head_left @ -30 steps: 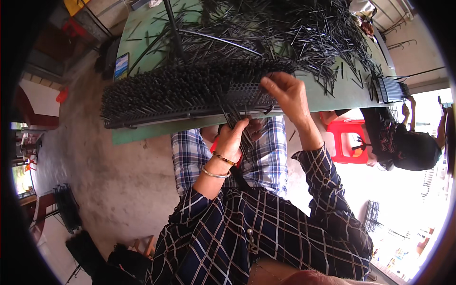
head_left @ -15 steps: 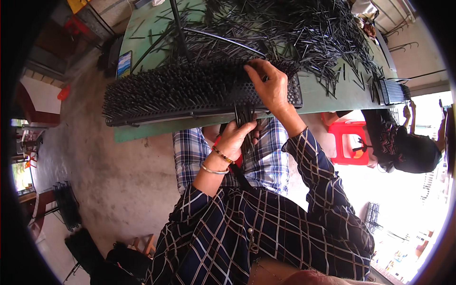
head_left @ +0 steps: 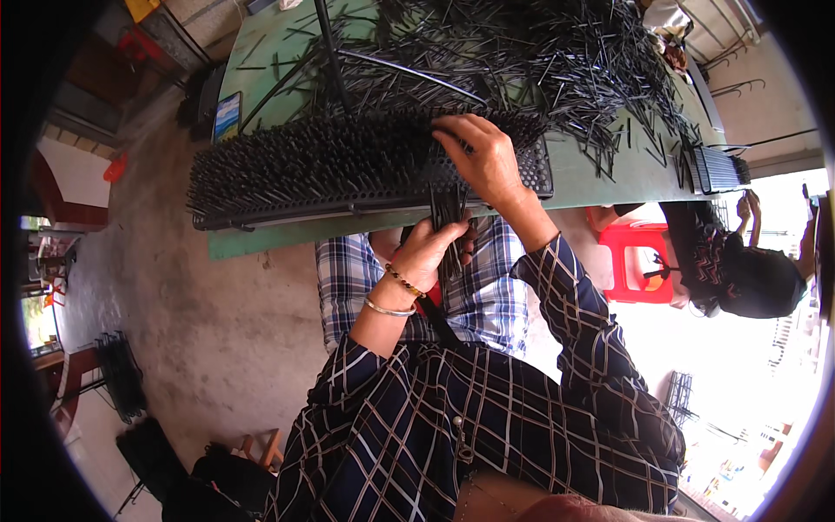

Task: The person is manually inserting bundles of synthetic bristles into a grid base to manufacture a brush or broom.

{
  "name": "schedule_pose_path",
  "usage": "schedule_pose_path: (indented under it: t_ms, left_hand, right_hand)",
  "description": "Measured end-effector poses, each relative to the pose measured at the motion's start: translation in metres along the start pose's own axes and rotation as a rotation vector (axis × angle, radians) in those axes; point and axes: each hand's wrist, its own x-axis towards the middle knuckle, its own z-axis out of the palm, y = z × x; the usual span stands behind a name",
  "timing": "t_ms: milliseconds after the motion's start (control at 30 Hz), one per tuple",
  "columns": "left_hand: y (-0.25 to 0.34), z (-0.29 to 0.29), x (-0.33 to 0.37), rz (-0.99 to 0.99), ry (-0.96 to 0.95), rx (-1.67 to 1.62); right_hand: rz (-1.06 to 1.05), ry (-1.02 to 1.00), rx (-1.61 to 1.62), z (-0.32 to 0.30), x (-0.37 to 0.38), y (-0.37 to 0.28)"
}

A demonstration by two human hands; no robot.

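A long black perforated rack (head_left: 348, 207) lies along the near edge of the green table. Thin black sticks (head_left: 296, 165) stand densely in its holes over the left and middle, while bare holes show toward its right end. My left hand (head_left: 426, 252) is closed round a bundle of black sticks (head_left: 448, 209) just below the rack's front edge. Over the right part of the rack, my right hand (head_left: 489, 161) has its fingers bent and pressed together at the border of the standing sticks. Whatever its fingertips hold is too small to make out.
A large heap of loose black sticks (head_left: 522, 61) covers the far side of the green table (head_left: 252, 246). Dark metal rods (head_left: 330, 52) rise behind the rack. At the right, another person (head_left: 757, 261) handles a similar rack (head_left: 718, 168) beside a red stool (head_left: 622, 252).
My right hand has shifted slightly left along the rack. The left hand and its bundle stay almost in place.
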Motion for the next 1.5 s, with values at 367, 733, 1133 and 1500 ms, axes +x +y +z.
schedule_pose_path:
  t_ms: [367,733,1133,1500]
  left_hand:
    - [0.001,0.004,-0.002,-0.012,0.013,-0.012]
    - [0.005,0.005,0.0,-0.006,-0.064,-0.025]
    - [0.004,0.013,-0.002,0.11,-0.105,0.026]
    - [-0.003,0.007,0.005,0.038,-0.083,-0.024]
  right_hand:
    - [-0.015,0.038,-0.153,-0.003,-0.009,-0.003]
    - [-0.09,0.006,-0.116,-0.018,-0.009,-0.002]
    - [0.667,-0.374,0.472,-0.052,-0.031,-0.001]
    - [0.433,0.106,0.404,-0.033,-0.004,0.01]
